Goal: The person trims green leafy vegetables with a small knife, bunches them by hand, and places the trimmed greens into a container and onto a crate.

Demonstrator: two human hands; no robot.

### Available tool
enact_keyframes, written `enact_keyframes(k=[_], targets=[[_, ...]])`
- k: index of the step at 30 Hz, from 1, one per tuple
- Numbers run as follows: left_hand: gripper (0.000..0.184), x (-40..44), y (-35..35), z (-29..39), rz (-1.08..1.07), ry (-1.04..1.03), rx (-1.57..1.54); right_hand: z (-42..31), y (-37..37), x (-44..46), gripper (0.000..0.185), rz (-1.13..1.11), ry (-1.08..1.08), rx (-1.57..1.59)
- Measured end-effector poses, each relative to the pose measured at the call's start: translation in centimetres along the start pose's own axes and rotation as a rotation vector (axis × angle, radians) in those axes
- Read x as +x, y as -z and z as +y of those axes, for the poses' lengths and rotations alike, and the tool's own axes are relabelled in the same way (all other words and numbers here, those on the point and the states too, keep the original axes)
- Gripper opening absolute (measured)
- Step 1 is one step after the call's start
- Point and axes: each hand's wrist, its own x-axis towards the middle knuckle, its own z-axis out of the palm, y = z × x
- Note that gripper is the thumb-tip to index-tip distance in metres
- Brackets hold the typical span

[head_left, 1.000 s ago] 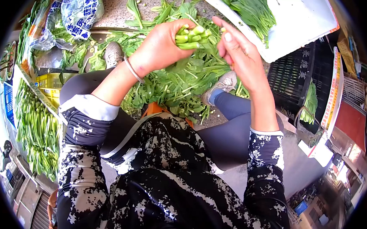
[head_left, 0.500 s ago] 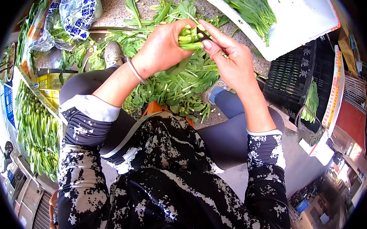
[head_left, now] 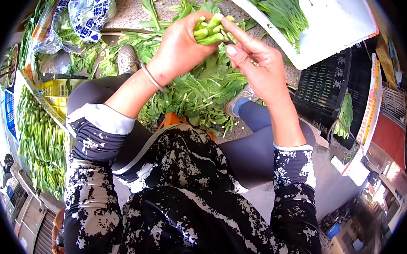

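My left hand [head_left: 182, 46] is closed around a bunch of leafy green stalks [head_left: 211, 31], their pale cut ends pointing right and toward me. Its leaves are mostly hidden behind the hand and blend with the greens below. At those ends is my right hand [head_left: 261, 61], index finger stretched along the stalks and thumb bent in. Between thumb and fingers shows a small dark tool [head_left: 228, 42], mostly covered, so its shape is unclear. Beneath both hands a heap of loose leaves [head_left: 196, 95] lies on the ground between my shoes.
At the upper right a white tray [head_left: 335, 24] bears a bundle of greens [head_left: 281, 17]. Black crates [head_left: 321, 86] stand below it. To the left are a plastic bag [head_left: 88, 13], a yellow crate [head_left: 55, 91] and rows of stacked green stalks [head_left: 41, 147].
The stalks in my left hand have moved slightly up and tilted, showing more of their cut ends. My right hand has shifted a little right, its index finger reaching along the stalk ends.
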Motion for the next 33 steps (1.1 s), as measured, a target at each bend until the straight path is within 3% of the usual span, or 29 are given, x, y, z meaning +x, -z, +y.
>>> enact_keyframes(k=[6, 9, 11, 14, 18, 24, 26, 27, 28, 30, 31, 33], targets=[[0.028, -0.1, -0.3, 0.0, 0.071, -0.011, -0.094, 0.0, -0.2, 0.2, 0.035, -0.007, -0.035, -0.009], [0.033, 0.1, -0.3, -0.3, 0.041, -0.031, -0.012, 1.0, -0.3, 0.3, 0.033, 0.054, 0.053, -0.029], [0.031, 0.1, -0.3, -0.3, 0.049, -0.015, 0.054, 1.8, -0.4, 0.4, 0.032, 0.258, 0.208, -0.354], [0.031, 0.1, -0.4, -0.2, 0.06, -0.023, 0.068, 0.7, 0.0, 0.6, 0.034, 0.337, 0.203, -0.157], [0.031, 0.2, -0.1, -0.7, 0.022, 0.024, 0.085, -0.5, -0.3, -0.4, 0.036, 0.019, 0.03, 0.097], [0.031, 0.2, -0.2, -0.8, 0.003, 0.014, 0.102, 0.1, 0.0, -0.1, 0.031, -0.008, 0.001, -0.039], [0.031, 0.3, -0.6, -1.3, -0.026, 0.089, -0.166, 0.3, 0.1, 0.2, 0.032, 0.128, 0.043, -0.032], [0.031, 0.4, 0.0, -0.7, -0.104, 0.26, -0.206, 0.2, 0.1, 0.3, 0.035, 0.2, 0.034, -0.022], [0.031, 0.4, 0.3, -0.2, -0.105, 0.262, -0.207, 0.3, 0.1, 0.3, 0.035, 0.2, 0.031, -0.022], [0.033, 0.4, 0.7, 0.5, -0.305, 0.619, -0.809, 0.6, 0.5, 0.8, 0.045, 0.309, 0.056, -0.118], [0.035, 0.3, 0.6, 0.6, -0.331, 0.694, -0.923, 1.5, 0.5, 1.2, 0.053, 0.351, 0.034, -0.127], [0.035, 0.1, 0.4, 0.5, -0.364, 0.711, -0.958, 2.1, 0.0, 1.3, 0.051, 0.297, -0.062, -0.042]])
